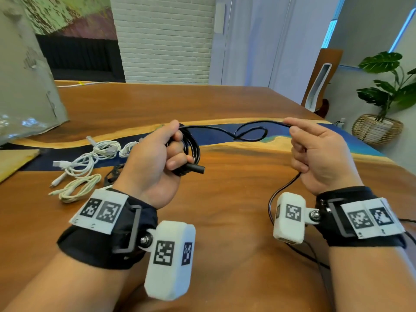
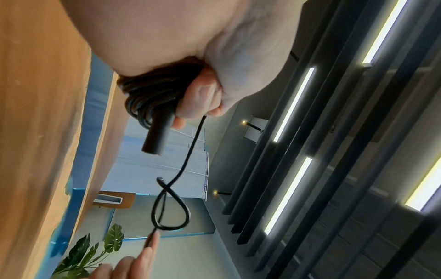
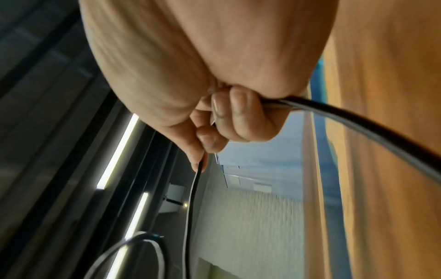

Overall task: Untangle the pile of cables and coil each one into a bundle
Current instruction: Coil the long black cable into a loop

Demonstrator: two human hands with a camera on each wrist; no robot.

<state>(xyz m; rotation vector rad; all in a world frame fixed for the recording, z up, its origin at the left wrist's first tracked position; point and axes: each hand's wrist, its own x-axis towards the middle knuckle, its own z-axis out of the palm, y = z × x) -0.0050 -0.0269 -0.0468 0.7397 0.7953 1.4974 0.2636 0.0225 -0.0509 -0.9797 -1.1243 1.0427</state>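
Note:
My left hand [image 1: 173,152] grips a coil of black cable [image 1: 191,149] above the table, fingers curled round the loops [image 2: 148,94]. A black plug end [image 1: 197,168] [image 2: 158,132] sticks out below the fist. The free run of the cable [image 1: 249,131] leaves the coil, twists into a small loop [image 2: 170,211] in mid-air, and reaches my right hand [image 1: 301,147]. That hand holds the cable [image 3: 358,124] in curled fingers, thumb and forefinger pinching it at the top. Its tail [image 1: 283,188] hangs below the right wrist toward the table.
White cables [image 1: 90,158] and a cream coiled cable [image 1: 76,188] lie tangled on the wooden table [image 1: 236,181] at left, with a dark cable [image 1: 112,174] beside them. A clear plastic bag [image 1: 24,97] stands far left. A potted plant [image 1: 382,104] is off the right edge.

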